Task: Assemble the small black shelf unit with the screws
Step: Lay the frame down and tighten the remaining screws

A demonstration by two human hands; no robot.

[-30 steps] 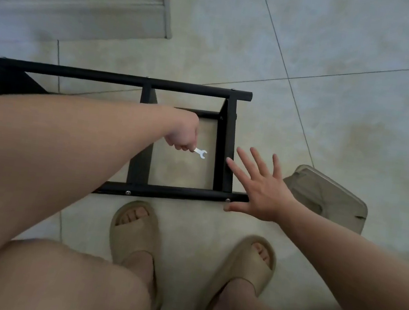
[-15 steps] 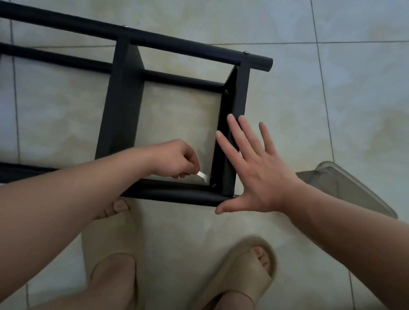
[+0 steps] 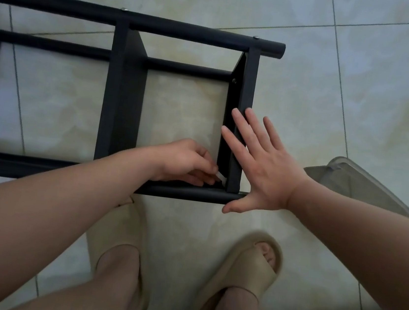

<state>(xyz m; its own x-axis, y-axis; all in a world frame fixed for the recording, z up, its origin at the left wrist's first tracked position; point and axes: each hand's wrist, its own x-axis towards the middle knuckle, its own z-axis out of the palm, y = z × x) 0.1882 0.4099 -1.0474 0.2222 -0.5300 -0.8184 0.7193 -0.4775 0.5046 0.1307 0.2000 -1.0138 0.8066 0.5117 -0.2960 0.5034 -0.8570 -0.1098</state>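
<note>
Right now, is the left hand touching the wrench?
Touching. The head view shows the left hand pinching the wrench, its tip poking out at the shelf corner.

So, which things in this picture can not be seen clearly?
Head view: wrench mostly hidden inside the left hand; what its tip touches cannot be told.
Head view: shelf frame cut off by the left edge.
Head view: grey container partly covered by the right forearm; contents unclear.
</note>
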